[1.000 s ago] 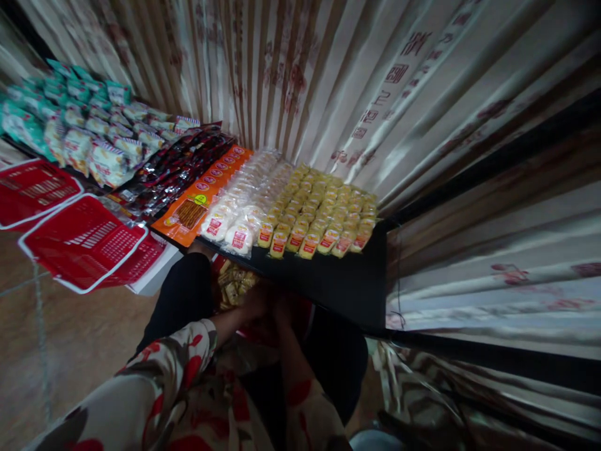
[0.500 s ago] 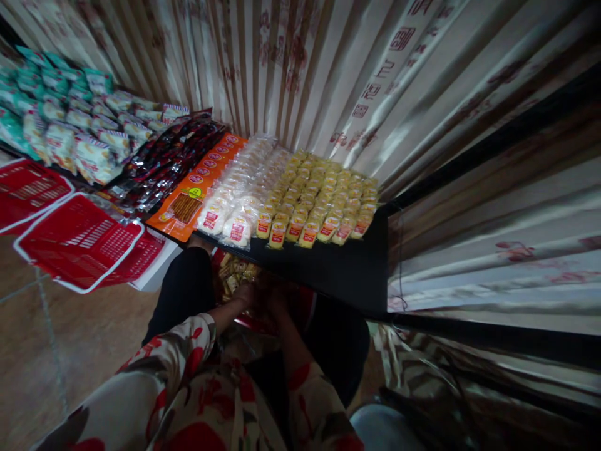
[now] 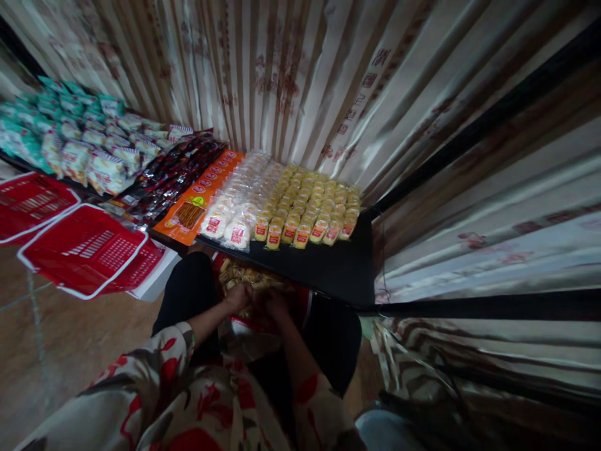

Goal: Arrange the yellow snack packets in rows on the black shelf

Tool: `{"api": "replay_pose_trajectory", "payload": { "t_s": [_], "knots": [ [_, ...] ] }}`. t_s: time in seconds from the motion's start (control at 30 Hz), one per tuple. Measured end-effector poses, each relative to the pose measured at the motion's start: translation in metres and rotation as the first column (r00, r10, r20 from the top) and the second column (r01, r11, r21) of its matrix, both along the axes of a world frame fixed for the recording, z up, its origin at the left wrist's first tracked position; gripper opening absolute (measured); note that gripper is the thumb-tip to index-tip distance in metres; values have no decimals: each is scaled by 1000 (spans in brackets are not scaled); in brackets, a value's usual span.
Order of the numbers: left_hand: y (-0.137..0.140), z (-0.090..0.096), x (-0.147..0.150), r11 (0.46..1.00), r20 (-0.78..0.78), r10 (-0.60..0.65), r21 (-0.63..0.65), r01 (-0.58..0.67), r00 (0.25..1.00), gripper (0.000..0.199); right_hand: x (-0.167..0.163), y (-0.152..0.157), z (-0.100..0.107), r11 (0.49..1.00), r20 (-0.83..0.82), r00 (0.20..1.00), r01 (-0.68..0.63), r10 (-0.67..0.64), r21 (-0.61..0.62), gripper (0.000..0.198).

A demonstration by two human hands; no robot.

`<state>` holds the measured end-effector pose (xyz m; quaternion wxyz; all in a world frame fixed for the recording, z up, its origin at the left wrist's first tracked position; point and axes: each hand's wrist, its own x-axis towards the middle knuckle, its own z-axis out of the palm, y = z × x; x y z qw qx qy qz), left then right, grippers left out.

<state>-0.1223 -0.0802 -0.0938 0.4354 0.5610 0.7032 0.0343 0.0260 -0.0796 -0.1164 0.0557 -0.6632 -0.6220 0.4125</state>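
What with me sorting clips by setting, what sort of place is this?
Possibly a snack shop or stall: rows of yellow packets on a black table, with red shopping baskets nearby.

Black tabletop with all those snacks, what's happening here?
A person's left hand and right hand are close together at a red container of small wrapped snacks, below the edge of the black tabletop. It's too dark to tell what either grips. Yellow snacks stand in rows on top, beside clear-wrapped white ones.
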Motion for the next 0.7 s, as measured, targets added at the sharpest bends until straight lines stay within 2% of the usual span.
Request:
{"api": "replay_pose_trajectory", "payload": {
  "t_s": [0.1,0.23,0.33,0.4,0.47,0.6,0.7],
  "knots": [
    [1,17,-2,999,84,19,46,-23,996,15,2,0,18,1000,-114,993,-23,23,1,36],
    [4,44,-1,993,190,-26,114,5,982,16,11,-6,44,998,-273,960,-52,59,33,29],
    [5,67,0,980,269,-127,181,79,955,17,23,-14,60,1000,-496,868,-24,20,-2,27],
    [7,82,3,963,319,-209,232,138,924,17,32,-18,72,999,-634,772,23,-48,-47,27],
    [9,95,9,945,354,-263,283,165,897,16,39,-20,85,994,-697,710,78,-106,-73,28],
    [18,112,28,919,427,-284,378,115,859,14,51,-19,110,972,-718,666,227,-200,-60,31],
    [25,123,47,881,462,-289,470,45,838,15,61,-12,123,941,-733,642,340,-224,10,33]
  ]
}}
